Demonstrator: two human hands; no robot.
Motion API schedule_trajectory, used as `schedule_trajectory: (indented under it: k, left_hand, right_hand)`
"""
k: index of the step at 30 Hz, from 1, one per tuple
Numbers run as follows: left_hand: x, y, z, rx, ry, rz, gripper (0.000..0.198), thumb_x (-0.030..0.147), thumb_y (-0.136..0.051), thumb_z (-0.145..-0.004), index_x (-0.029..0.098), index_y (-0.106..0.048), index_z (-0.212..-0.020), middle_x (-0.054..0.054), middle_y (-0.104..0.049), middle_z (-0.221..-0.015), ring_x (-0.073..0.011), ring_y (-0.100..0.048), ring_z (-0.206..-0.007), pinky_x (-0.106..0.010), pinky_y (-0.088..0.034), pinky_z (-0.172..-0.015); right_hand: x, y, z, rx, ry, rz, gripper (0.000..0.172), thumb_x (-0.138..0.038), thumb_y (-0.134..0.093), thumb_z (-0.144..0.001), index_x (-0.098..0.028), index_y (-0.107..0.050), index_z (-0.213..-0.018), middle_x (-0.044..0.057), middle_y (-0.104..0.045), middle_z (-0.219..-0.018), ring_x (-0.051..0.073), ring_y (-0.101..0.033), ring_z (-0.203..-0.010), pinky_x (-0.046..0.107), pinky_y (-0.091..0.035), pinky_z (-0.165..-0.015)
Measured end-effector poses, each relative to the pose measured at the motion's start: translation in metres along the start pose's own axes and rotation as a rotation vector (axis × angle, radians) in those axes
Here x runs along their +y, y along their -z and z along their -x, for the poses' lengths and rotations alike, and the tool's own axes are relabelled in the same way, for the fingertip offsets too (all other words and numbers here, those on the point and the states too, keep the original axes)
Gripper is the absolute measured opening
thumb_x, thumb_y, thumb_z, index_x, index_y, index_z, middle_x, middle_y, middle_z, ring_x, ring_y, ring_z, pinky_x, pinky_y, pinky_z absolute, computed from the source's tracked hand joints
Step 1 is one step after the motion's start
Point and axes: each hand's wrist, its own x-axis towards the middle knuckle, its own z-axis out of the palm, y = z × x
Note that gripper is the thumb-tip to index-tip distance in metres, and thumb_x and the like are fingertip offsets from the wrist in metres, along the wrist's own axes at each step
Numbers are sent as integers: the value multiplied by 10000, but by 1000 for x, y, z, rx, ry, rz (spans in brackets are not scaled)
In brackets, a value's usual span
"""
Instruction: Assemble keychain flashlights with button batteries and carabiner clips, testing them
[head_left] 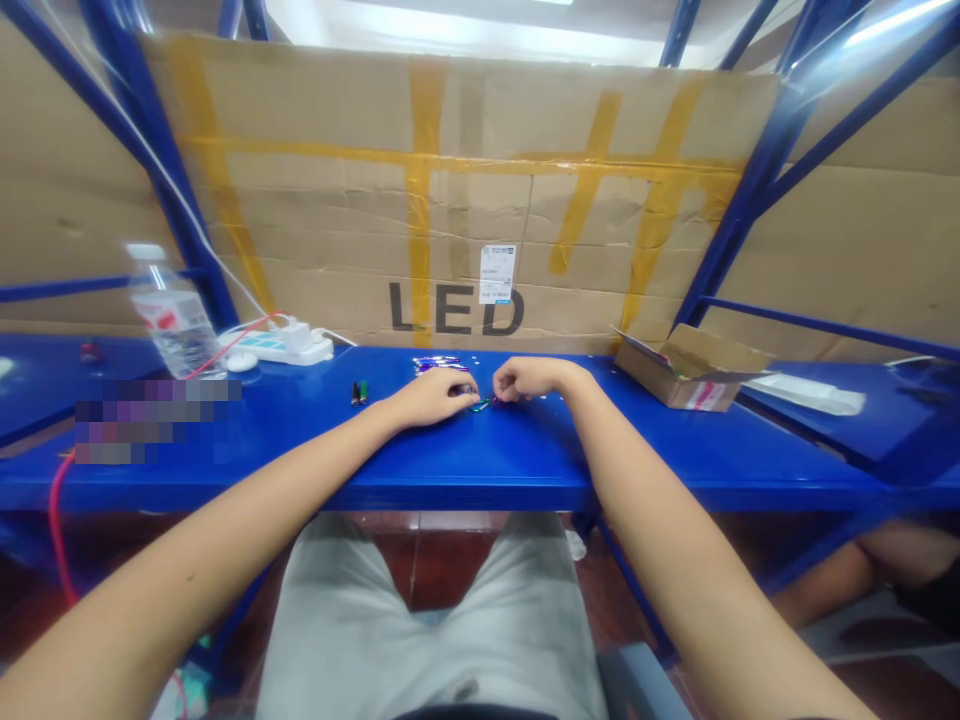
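Note:
My left hand (437,397) rests on the blue table, its fingers curled around a small dark item too small to name. Facing it, my right hand (526,379) has its fingers pinched together just above the tabletop, with a tiny purple thing at the fingertips. Between the two hands lies a small green shiny item (481,405), close to my left fingertips. Behind my left hand is a row of several thin purple and silver pen-like pieces (439,362). Left of that hand stand a black and a green small cylinder (364,391).
An open cardboard box (705,402) sits at the right, beside a white packet (810,393). At the left are a water bottle (176,318) and a power strip (277,345) with cables. Large cardboard (322,230) stands behind. A person's bare limb shows at lower right.

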Motion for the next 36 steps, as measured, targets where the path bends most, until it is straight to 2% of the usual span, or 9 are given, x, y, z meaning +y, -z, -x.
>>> schedule_trajectory:
  k: [2,5,8,12,17,23,31,36]
  left_hand:
    - [-2,3,1,109,71,40,295,415,-473,-973,206,-649,-1085,-69,-724,-1064,-232,-655,-972,-362,-493,-888]
    - [-13,5,0,204,159,25,294,348,-354,-1015,185,-574,-1123,-101,-691,-1109,-235,-634,-1013,-390,-483,-925]
    - [-28,5,-2,181,203,-55,205,247,-403,-974,171,-589,-1013,-123,-691,-1067,-249,-633,-996,-400,-477,-924]
    - [-46,7,-3,158,210,-112,113,217,-511,-910,191,-621,-910,-106,-713,-999,-262,-647,-961,-383,-486,-888]
    - [-58,8,-1,142,239,-161,159,193,-496,-900,190,-655,-899,-104,-726,-965,-265,-660,-915,-380,-496,-857]
    - [-57,6,0,118,212,-166,237,217,-474,-920,189,-709,-917,-116,-751,-1040,-290,-677,-968,-377,-493,-875]
    - [-51,7,-1,78,154,-206,304,217,-444,-937,189,-747,-942,-100,-762,-1012,-261,-683,-921,-354,-506,-846]
    - [-43,8,-2,44,92,-425,327,110,-423,-895,150,-738,-971,-157,-716,-1029,-287,-667,-947,-383,-508,-856]
  right_hand:
    - [1,0,0,65,32,-123,104,-149,-718,-783,-175,-644,-714,21,-699,-672,126,-599,-547,238,-425,-539]
    - [-3,-7,-8,252,36,-197,106,-153,-666,-870,-173,-591,-797,24,-691,-658,122,-592,-508,235,-423,-526]
    - [-8,-22,-24,451,79,-136,78,-95,-603,-893,-167,-586,-865,4,-659,-641,128,-592,-542,234,-428,-556]
    - [-13,-42,-47,542,203,13,139,-50,-598,-856,-160,-619,-938,14,-678,-726,138,-596,-666,233,-418,-641]
    - [-13,-51,-61,503,268,95,118,-62,-604,-827,-150,-680,-845,30,-692,-770,146,-576,-723,244,-401,-705]
    - [-11,-54,-60,490,335,159,227,-31,-496,-853,-126,-693,-793,64,-717,-825,158,-589,-772,238,-396,-723]
    - [-23,-56,-52,438,267,378,219,-52,-500,-881,-121,-707,-896,113,-733,-932,176,-601,-798,238,-371,-686]
    - [-33,-54,-47,420,242,469,224,-53,-498,-894,-127,-708,-921,137,-738,-981,201,-631,-847,254,-376,-702]
